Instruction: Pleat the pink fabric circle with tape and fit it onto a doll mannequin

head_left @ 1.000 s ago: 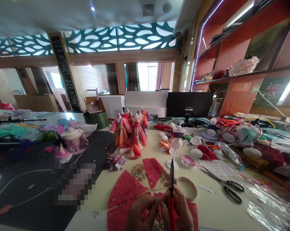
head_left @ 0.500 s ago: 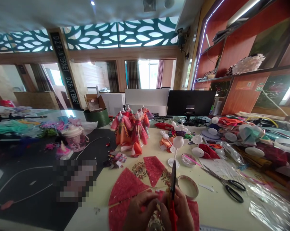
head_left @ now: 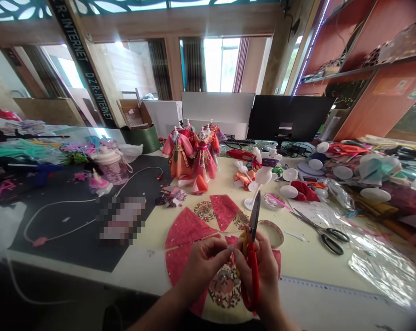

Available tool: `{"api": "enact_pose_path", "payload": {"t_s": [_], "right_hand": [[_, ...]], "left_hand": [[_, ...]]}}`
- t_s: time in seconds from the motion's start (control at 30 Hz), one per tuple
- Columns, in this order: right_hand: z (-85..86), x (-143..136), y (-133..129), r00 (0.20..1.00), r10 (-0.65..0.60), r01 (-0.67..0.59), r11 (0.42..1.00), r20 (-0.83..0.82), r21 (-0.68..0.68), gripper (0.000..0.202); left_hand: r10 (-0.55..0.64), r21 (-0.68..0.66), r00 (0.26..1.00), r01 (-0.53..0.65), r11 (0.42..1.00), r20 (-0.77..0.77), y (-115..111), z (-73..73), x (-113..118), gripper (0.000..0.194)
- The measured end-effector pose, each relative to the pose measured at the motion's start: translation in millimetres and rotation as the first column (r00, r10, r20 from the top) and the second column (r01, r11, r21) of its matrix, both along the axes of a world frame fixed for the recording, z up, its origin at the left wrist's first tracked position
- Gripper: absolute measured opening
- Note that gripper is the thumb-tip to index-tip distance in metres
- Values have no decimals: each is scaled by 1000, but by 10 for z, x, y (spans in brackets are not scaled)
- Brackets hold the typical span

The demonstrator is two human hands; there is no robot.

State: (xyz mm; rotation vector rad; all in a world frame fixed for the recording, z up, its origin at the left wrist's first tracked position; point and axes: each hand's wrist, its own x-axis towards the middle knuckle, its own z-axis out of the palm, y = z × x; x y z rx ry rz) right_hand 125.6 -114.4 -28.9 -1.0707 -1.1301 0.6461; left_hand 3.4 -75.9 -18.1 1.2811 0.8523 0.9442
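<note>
My right hand (head_left: 267,264) is wrapped round red-handled scissors (head_left: 252,271), their dark blades pointing up and away from me. Its thumb and fingertips also meet those of my left hand (head_left: 201,261), which is closed in a pinch. Between the fingertips is a tiny pale bit, too small to name. Below the hands lie red patterned fabric pieces (head_left: 184,230) in a fan-like ring, with a round floral motif (head_left: 225,286) on pale cloth nearest me. A roll of tape (head_left: 276,233) lies just beyond my right hand.
Black-handled scissors (head_left: 320,230) and clear plastic film (head_left: 384,271) lie to the right. Small dressed dress forms (head_left: 203,154) stand at the back, near a white stand (head_left: 263,177). A blurred-out object (head_left: 123,219) and a pink-white cup (head_left: 112,165) rest on the black mat.
My view has tilted down, so more of the forearms and table edge shows. Both hands stay together over the fabric, fingertips still pinched, scissors still in the right hand.
</note>
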Motion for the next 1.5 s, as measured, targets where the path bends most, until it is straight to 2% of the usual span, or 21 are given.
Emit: {"api": "enact_pose_path", "payload": {"t_s": [0.1,0.27,0.33,0.37,0.47,0.67,0.8,0.93,1.2,1.5], "right_hand": [[-27,28,23,999,37,-38,999,39,20,40],[1,299,-23,971,-64,59,998,229,29,40],[30,465,-105,938,46,-26,998,343,-62,45],[42,542,-154,905,141,-91,986,401,-140,53],[48,696,-300,789,240,-131,965,565,-227,67],[-26,658,-419,576,145,-3,984,805,-176,67],[-50,601,-420,511,91,18,993,855,-116,63],[-75,586,-416,480,106,17,991,871,-130,66],[-94,570,-425,495,144,11,985,857,-172,60],[-67,553,-420,461,152,15,984,874,-178,58]], "left_hand": [[-2,-17,1000,2,1000,15,-1,5,-6,21],[72,-66,996,-68,995,50,11,9,-65,21],[111,-75,992,-106,992,64,13,24,-86,21],[127,-83,989,-121,989,71,12,36,-92,21],[138,-102,986,-129,986,93,0,78,-93,19],[103,-94,989,-93,991,102,-58,111,-70,19],[95,-70,992,-89,994,83,-78,100,-64,19],[89,-32,995,-87,996,48,-76,88,-48,18],[50,-12,999,-50,999,11,-76,53,-29,17],[67,-25,998,-67,997,-3,-68,43,-39,17]]}}
